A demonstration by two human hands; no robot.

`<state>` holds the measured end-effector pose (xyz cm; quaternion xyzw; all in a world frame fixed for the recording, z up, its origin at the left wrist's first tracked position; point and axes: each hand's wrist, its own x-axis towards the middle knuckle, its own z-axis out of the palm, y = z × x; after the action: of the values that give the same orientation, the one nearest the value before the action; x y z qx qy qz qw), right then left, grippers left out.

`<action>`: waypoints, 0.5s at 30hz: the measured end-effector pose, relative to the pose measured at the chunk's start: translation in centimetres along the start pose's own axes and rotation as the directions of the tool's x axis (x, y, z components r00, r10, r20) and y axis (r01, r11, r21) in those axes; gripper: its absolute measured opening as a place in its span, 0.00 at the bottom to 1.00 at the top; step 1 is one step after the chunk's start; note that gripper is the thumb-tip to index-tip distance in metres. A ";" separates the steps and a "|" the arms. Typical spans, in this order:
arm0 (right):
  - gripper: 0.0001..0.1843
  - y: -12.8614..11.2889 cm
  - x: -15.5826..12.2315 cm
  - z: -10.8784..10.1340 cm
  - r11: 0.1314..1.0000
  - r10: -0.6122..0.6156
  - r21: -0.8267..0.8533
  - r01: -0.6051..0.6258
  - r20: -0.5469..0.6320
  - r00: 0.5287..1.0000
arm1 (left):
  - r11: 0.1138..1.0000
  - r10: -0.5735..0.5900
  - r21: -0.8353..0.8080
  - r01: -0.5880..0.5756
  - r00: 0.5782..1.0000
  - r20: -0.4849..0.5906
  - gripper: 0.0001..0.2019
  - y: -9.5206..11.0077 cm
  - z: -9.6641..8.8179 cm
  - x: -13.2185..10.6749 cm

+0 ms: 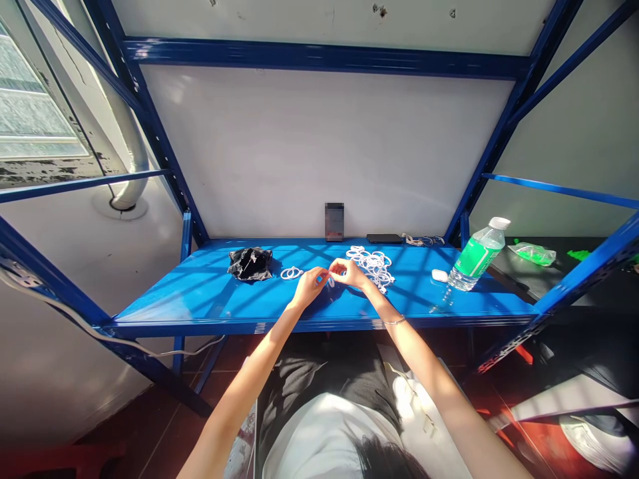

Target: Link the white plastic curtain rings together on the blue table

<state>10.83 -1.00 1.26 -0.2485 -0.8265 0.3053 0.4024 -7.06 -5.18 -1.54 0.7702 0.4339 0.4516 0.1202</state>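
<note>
Over the middle of the blue shelf [200, 303], my left hand [311, 285] and my right hand [348, 273] meet at the fingertips, both closed in a pinch. A small white ring [331, 282] shows just beneath the fingers, partly hidden by them. Right behind my right hand spreads a loose pile of white rings [374, 263]. A few more white rings [291, 273] lie together to the left of my left hand. Farther left sits a crumpled black plastic bag [250, 264].
A water bottle with a green label [476, 256] stands at the right, beside a small white case [439, 275]. Along the back are a dark upright box [334, 221], a black phone [383, 238] and a white cable [424, 240]. Blue frame posts [486, 153] rise at both sides.
</note>
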 end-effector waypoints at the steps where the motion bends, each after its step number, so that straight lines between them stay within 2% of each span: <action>1: 0.06 0.0 0.0 0.0 1.000 0.006 0.001 -0.006 0.007 1.000 | 1.000 -0.004 -0.003 0.004 1.000 0.003 0.12 0.0 0.0 0.0; 15: 0.08 -0.2 0.0 -0.1 0.999 0.039 0.020 -0.039 0.027 0.999 | 1.000 0.013 0.002 -0.013 1.000 -0.008 0.12 0.1 0.0 0.0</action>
<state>10.93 -1.13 1.44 -0.2563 -0.8237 0.3246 0.3879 -6.98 -5.23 -1.48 0.7713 0.4299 0.4552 0.1145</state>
